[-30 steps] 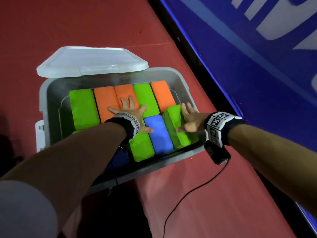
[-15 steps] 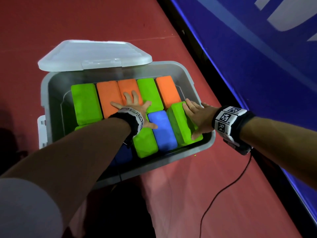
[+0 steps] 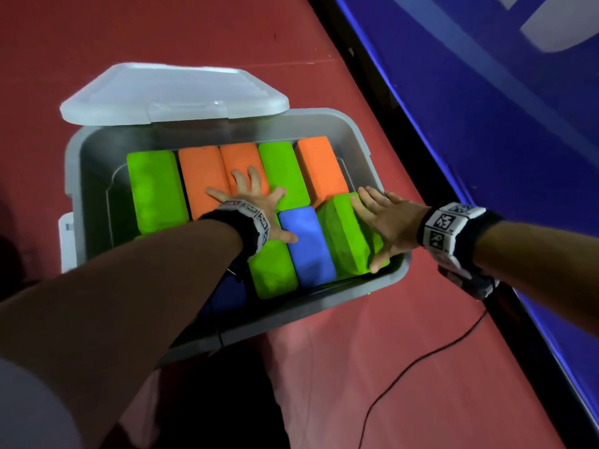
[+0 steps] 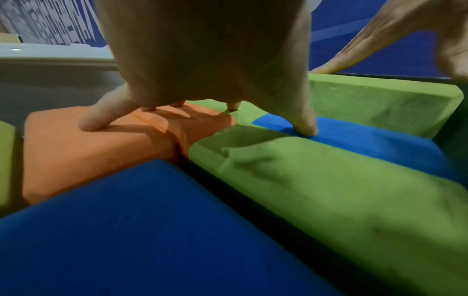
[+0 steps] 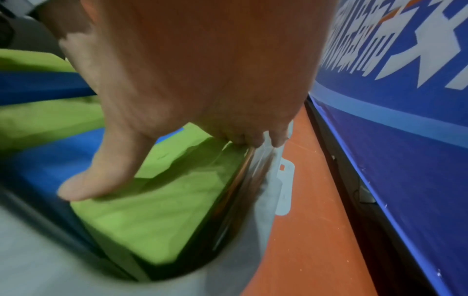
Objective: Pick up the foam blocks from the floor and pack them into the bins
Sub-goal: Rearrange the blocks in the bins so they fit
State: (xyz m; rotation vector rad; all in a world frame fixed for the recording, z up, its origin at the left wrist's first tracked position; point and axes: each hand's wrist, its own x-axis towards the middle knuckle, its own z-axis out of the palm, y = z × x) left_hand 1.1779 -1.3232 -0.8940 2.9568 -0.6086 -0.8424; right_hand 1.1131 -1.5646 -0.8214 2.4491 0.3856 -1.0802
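Bin on the red floor, lid tipped open at its far rim; packed nearly full with foam blocks.

Tilted green block in the bin's near right corner, not yet seated: one long edge riding high against the blue block beside it, the other down along the bin's right wall; long axis running from the bin's near rim toward its far rim, like its neighbours.

Right hand nearer, lying directly on that block; fingers straight and spread across its top face, thumb at the end nearest the bin's front rim; flat press, no pinch. Left hand toward the bin's middle, spread flat too; fingers on orange and green blocks, thumb on the blue block, likely pinning them.

Likely next: downward push on the raised edge, toward the bin's floor.

Count, top layer: three orange, four green, two blue, the second blue half hidden under the left forearm; bits of more green lower down, number uncertain. One bin, one lid.
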